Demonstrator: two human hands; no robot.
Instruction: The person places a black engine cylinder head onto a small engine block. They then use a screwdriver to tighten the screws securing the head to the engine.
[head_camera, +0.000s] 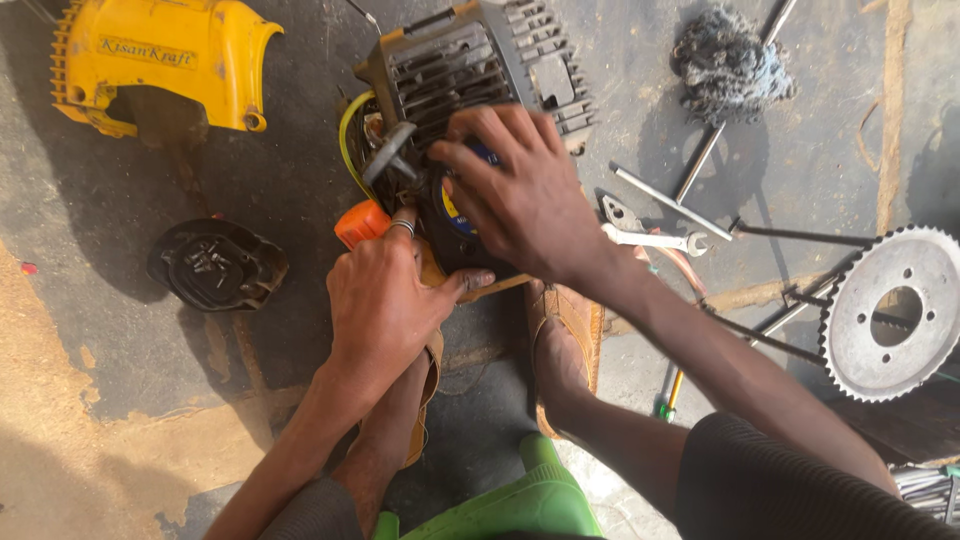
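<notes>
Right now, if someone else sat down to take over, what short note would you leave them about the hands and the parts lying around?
Left hand: closed around the near side of the small engine, beside its orange part.
Right hand: spread on top of the engine, pressing it down.
The engine sits on the floor between both feet.
Already off: yellow cover at far left, and a black cap holding loose screws.
To the right: spanner, sprocket.
Engine is still partly assembled.

Small grey engine (480, 75) at upper centre, right hand (525, 195) spread over it, left hand (385, 300) (ring on one finger) gripping its base, yellow cover (160, 65) upper left, sprocket (895, 315) right edge
</notes>
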